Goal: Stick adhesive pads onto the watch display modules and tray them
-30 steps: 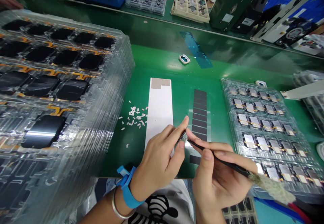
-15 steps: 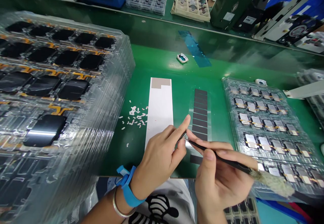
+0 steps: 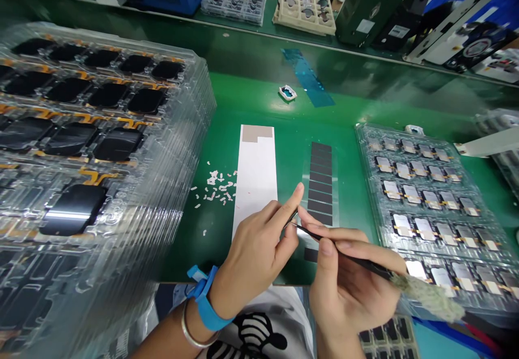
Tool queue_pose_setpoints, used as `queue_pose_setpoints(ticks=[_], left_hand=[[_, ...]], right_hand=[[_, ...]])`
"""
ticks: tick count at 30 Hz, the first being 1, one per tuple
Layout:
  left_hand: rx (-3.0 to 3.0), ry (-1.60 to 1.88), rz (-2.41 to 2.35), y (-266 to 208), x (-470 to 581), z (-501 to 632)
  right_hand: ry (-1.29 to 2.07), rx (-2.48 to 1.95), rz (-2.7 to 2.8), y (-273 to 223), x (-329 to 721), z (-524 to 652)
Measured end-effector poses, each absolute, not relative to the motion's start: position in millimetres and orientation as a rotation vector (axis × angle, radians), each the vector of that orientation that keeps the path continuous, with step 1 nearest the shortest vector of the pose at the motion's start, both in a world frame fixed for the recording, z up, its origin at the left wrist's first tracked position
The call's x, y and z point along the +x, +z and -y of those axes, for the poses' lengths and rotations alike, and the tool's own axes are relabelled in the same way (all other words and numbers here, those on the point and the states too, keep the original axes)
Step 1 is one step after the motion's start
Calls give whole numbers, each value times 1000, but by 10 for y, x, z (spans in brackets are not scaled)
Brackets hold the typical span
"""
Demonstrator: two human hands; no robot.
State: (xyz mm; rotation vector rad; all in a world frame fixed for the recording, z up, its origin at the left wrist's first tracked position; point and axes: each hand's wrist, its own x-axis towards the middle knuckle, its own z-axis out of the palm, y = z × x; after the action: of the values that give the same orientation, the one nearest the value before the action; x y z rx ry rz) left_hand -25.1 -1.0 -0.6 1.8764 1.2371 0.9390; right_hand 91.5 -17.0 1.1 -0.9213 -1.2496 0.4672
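My left hand (image 3: 259,243), with a blue band at the wrist, pinches a small dark-edged flat part (image 3: 290,219) between thumb and fingers. Most of that part is hidden by the fingers. My right hand (image 3: 352,294) grips slim black tweezers (image 3: 367,263) whose back end is wrapped in pale, frayed material. Their tip meets the small part at my left fingertips. Under and beyond the left hand lies a white strip of backing paper (image 3: 256,172) with a grey-brown patch at its far end. Just past the right fingertips is a clear sheet bearing dark rectangles (image 3: 320,186).
A tall stack of clear trays with black screens (image 3: 107,97) stands at left. On the right lies a clear tray of small silver-backed screens (image 3: 424,199). Paper scraps (image 3: 219,188) litter the green table. A blue film strip (image 3: 308,78) lies near the back ledge.
My right hand and the tweezers have shifted slightly left, the tip drawing closer to the left fingertips. My left hand keeps its pinch almost unchanged.
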Motion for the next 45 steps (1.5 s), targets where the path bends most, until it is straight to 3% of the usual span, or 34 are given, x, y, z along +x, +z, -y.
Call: queue_pose_setpoints(ticks=[8,16,21,32,45], left_hand=[[1386,856,-1034,68,-326,96],[1095,810,-838,52,-349,94],[1042,787,-741,85,-341,57],[1356,777,-933,58,-248,-6],[1384,768,-944,6,-277,41]], right_hand=[[593,-948,1089,131,1080,115],[941,-1241,1475,156,1278,158],[1152,-1312,1311,212,1405,87],[1097,-1402,1245,189,1541,67],[1208,-1209,1250,108,1553,95]])
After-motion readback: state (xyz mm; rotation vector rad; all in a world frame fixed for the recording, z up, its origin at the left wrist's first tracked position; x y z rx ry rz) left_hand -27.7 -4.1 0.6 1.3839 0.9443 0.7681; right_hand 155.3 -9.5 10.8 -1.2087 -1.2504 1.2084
